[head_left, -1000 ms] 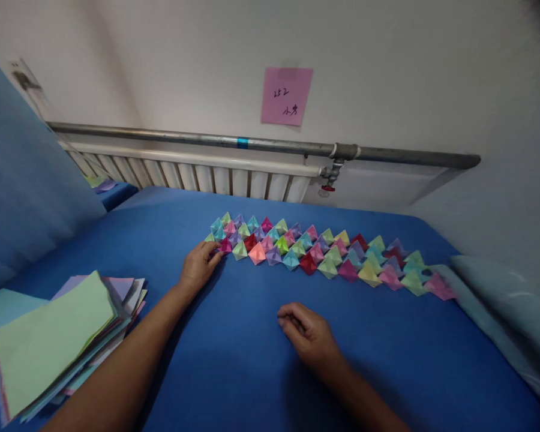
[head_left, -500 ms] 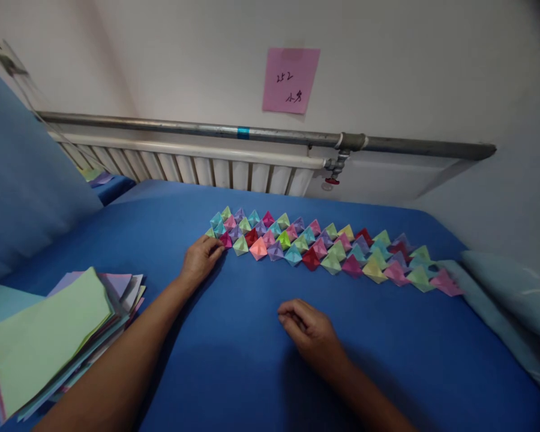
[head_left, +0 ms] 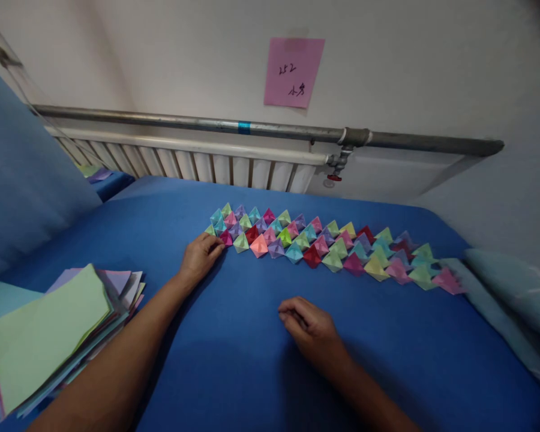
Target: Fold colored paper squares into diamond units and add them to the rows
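Several rows of folded origami paper pieces [head_left: 294,252] in many colours lie across the blue surface. They form a long band that runs from the middle to the right. My left hand [head_left: 200,257] is at the band's left end, its thumb and fingertips closed at the edge of a magenta origami piece [head_left: 226,238]. Part of a pale green piece [head_left: 210,230] shows just above those fingers. My right hand [head_left: 309,326] rests in front of the band, apart from it, with fingers curled in and the thumb against the index finger. Nothing shows in it.
A stack of coloured paper sheets [head_left: 49,336] lies at the left, partly behind my left forearm. Along the wall run a metal pipe [head_left: 184,122] and a white radiator [head_left: 240,171]. A pink note [head_left: 293,72] hangs above. Pale blue-green cloth [head_left: 513,288] borders the right side.
The view has shifted slightly. My left hand stays at the magenta origami piece, and my right hand keeps its curled pose in nearly the same place.
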`<state>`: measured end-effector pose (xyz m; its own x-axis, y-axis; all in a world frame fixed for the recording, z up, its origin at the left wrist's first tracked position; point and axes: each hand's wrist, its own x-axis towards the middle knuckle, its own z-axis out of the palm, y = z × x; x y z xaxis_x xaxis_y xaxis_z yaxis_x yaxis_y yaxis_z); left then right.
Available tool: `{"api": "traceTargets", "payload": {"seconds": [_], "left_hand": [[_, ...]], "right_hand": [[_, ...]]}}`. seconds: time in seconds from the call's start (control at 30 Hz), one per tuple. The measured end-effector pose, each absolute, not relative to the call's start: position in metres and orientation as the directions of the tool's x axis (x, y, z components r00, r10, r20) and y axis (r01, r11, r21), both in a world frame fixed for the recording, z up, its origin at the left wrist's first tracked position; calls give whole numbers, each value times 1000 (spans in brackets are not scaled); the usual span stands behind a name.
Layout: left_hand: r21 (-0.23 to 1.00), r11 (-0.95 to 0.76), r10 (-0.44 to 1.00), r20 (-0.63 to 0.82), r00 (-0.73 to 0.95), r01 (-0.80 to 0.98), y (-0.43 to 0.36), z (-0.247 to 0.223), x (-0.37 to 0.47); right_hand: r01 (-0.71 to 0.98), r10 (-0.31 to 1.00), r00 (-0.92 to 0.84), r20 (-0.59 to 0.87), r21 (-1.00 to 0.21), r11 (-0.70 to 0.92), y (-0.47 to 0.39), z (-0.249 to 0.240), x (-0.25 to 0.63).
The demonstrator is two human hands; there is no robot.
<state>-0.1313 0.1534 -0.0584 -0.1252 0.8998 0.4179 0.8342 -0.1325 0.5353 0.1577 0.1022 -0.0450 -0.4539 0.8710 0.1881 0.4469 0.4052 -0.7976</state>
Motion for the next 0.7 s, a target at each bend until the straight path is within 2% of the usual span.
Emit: {"api": "traceTargets", "payload": {"seconds": [0.5,0.7], "left_hand": [[481,-146,875,470,-114,864,152,-57,-131],[388,-222,867,497,0,894,147,-52,-118]], "right_hand": [[450,862,-465,202,-785,427,103,-49,159],[449,862,-468,195,-788,422,103,-48,159]]}}
